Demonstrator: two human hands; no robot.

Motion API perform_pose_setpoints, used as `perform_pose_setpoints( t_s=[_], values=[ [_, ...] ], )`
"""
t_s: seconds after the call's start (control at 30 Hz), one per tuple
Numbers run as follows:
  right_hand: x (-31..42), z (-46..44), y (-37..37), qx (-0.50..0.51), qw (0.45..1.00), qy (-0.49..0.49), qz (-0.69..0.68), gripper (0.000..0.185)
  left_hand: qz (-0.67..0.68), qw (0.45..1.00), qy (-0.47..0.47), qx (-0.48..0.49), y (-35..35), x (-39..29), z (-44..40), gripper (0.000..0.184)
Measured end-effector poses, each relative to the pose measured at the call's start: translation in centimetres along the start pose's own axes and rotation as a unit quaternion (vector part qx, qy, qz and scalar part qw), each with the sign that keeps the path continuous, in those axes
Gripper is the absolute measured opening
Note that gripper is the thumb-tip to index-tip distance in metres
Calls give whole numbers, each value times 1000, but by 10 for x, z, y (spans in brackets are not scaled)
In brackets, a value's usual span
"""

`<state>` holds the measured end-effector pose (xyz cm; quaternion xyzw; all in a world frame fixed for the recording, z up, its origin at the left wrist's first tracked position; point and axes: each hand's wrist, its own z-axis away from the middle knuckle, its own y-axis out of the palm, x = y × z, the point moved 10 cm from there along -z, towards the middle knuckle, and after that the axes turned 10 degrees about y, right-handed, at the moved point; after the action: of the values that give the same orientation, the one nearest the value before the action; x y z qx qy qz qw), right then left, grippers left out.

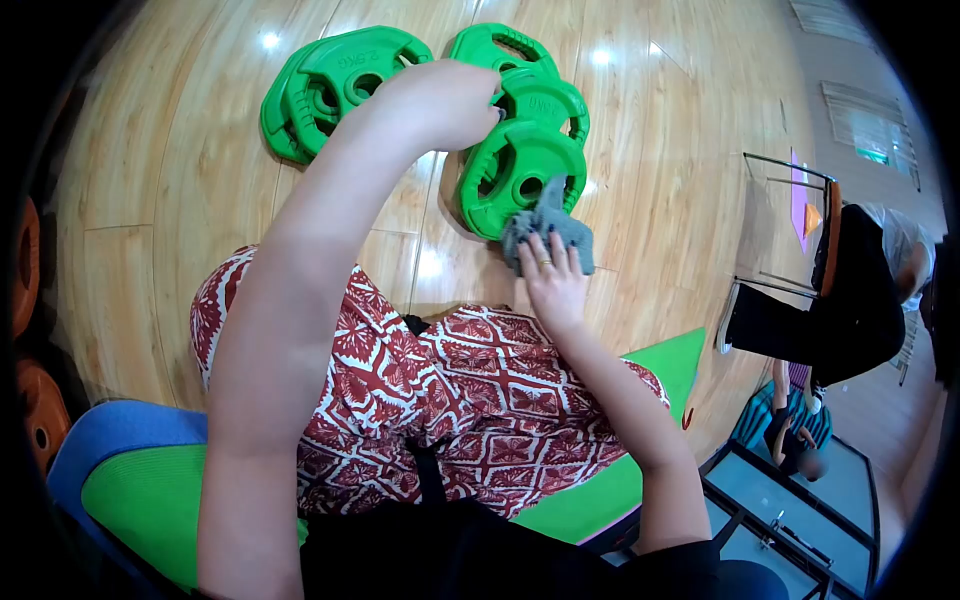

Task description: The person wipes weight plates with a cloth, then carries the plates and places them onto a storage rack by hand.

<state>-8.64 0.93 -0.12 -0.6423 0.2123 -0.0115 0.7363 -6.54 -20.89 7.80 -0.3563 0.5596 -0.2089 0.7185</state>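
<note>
My left hand (455, 105) reaches across to the stacked green weight plates, its fingers curled at the left edge of the middle plate (545, 103); the fingertips are partly hidden. Nearest to me in that overlapping row lies another green plate (528, 187) with a centre hole and grip slots. At its lower right edge, my right hand (553, 285) has its fingers over a bunched grey cloth (575, 240), part of which rests up on the plate. A third green plate (505, 45) lies at the far end of the row.
More green plates (362, 60), marked 2.5KG, overlap on the wooden floor (130, 260) to the left. Orange plates (40, 400) stand at the left edge. I sit on a green mat (150, 505). To the right are a person in black trousers (850, 310) and a metal-framed chair (828, 240).
</note>
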Motion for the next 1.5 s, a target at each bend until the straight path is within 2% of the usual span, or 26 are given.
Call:
perform_pose_setpoints(
  t_s=[0.1, 0.17, 0.2, 0.27, 0.3, 0.37, 0.43, 0.5, 0.53, 0.7, 0.77, 0.9, 0.97, 1.0, 1.07, 1.1, 1.17, 1.2, 1.3, 1.37, 1.5],
  values=[
    [-51, 10, 11, 22, 998, 40, 48, 33, 3, 1000, 9, 12, 4, -3, -2, 31],
    [-104, 9, 5, 91, 969, 200, 117, 34, 1, 1000, 18, 13, 7, -4, -4, 31],
    [-105, 5, -6, 89, 968, 201, 118, 34, -8, 1000, 19, 10, 8, -3, -4, 32],
    [-112, 1, -47, -6, 962, 272, 31, 36, -16, 1000, 18, 10, 9, -3, -2, 32],
    [-106, -3, -51, -3, 961, 276, 30, 36, -4, 1000, 6, 13, 7, -3, 0, 32],
    [-62, -21, -74, -121, 974, 190, 0, 34, 2, 1000, -1, 17, 8, -3, -1, 32],
    [-17, -36, -73, -150, 981, 114, -50, 31, 8, 1000, 19, -2, 9, 1, -3, 32],
    [28, -42, -52, -125, 989, 25, -80, 29, 1, 1000, 10, 10, 15, 8, -1, 32],
    [43, -39, -39, -88, 995, -19, -49, 29, 2, 1000, 4, 17, 17, 11, -1, 32],
    [8, -12, -20, -90, 992, -75, -51, 30, -44, 999, -13, 28, 16, 14, 0, 32],
    [-12, -2, -7, -14, 991, -127, -46, 30, 21, 999, -14, 24, 16, 12, -4, 31],
    [-62, 12, 10, 31, 988, -154, 3, 29, 20, 999, -17, 35, 25, 9, -7, 31],
    [-88, 14, 8, 87, 990, -115, 2, 27, -6, 999, -1, 39, 32, 7, -13, 33],
    [-95, 16, 4, 84, 991, -108, 0, 27, -11, 999, 3, 41, 35, 6, -16, 33],
    [-137, 14, -4, 60, 995, 63, -46, 28, -18, 997, -12, 73, 49, 10, -19, 32],
    [-141, 14, -8, 53, 995, 69, -50, 28, -27, 997, -8, 73, 55, 11, -19, 32],
    [-186, 24, -9, 27, 950, 273, -152, 38, -122, 989, 60, -60, 42, -4, -20, 36],
    [-200, 29, -9, -51, 939, 291, -177, 36, -110, 991, 48, -62, 45, -5, -21, 36],
    [-221, 23, -16, -28, 894, 369, -255, 36, -190, 973, 93, -97, 53, -28, -27, 38],
    [-226, 21, -20, -48, 877, 387, -280, 35, -235, 962, 110, -81, 68, -40, -39, 39],
    [-233, 22, -27, -69, 877, 380, -285, 34, -281, 942, 136, -120, 88, -77, -72, 40]
  ],
)
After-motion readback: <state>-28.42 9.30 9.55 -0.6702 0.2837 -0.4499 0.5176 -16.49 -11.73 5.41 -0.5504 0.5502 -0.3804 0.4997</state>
